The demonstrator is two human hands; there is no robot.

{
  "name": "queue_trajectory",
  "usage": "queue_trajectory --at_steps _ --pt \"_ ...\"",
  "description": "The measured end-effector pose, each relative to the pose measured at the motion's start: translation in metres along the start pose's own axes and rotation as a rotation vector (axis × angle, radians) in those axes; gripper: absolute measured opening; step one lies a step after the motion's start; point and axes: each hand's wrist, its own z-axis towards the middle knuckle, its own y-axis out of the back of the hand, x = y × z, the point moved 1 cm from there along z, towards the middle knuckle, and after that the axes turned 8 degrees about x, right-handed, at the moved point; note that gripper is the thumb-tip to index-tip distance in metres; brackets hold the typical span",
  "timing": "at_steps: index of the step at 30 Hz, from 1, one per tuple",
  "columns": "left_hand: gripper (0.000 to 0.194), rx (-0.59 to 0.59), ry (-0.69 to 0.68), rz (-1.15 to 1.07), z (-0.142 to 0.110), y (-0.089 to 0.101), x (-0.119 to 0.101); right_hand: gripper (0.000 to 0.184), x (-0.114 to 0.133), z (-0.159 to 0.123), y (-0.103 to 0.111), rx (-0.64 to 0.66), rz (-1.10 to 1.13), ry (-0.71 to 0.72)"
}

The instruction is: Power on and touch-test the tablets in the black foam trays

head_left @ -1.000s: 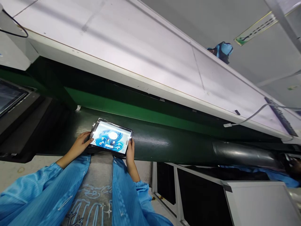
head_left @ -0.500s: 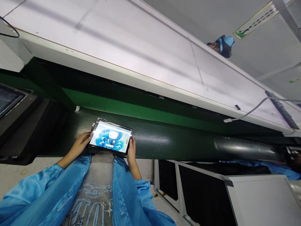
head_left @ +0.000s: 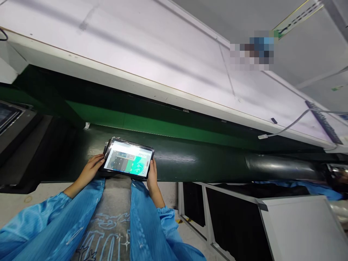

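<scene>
A tablet (head_left: 129,159) with a lit screen is held in front of my body, over the near edge of the dark green bench surface (head_left: 195,163). On its screen are a calculator-like keypad, a digit display and a green swirl. My left hand (head_left: 92,167) grips the tablet's left edge, where shiny clear film shows at the rim. At the right edge, my right hand (head_left: 152,174) is closed on it with the fingers along the side. The parts of both hands behind the tablet are hidden.
A long white shelf (head_left: 152,54) runs above the bench. From it hangs a grey cable (head_left: 288,128) at the right. Black trays (head_left: 21,145) stand at the left. A grey-framed black panel (head_left: 236,217) is at lower right. Beyond the shelf is another person.
The tablet's screen has changed from a blue home screen to a calculator-like view with green. Both hands keep the same hold. The view has shifted slightly.
</scene>
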Motion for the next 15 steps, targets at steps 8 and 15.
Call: queue_trajectory --at_steps 8,15 --pt "0.059 -0.004 -0.001 0.006 0.003 0.001 -0.002 0.063 -0.001 0.005 0.005 0.049 -0.061 0.060" --pt "0.056 -0.027 0.026 0.025 0.003 -0.002 -0.009 0.053 0.002 0.019 0.010 0.001 -0.022 0.065"
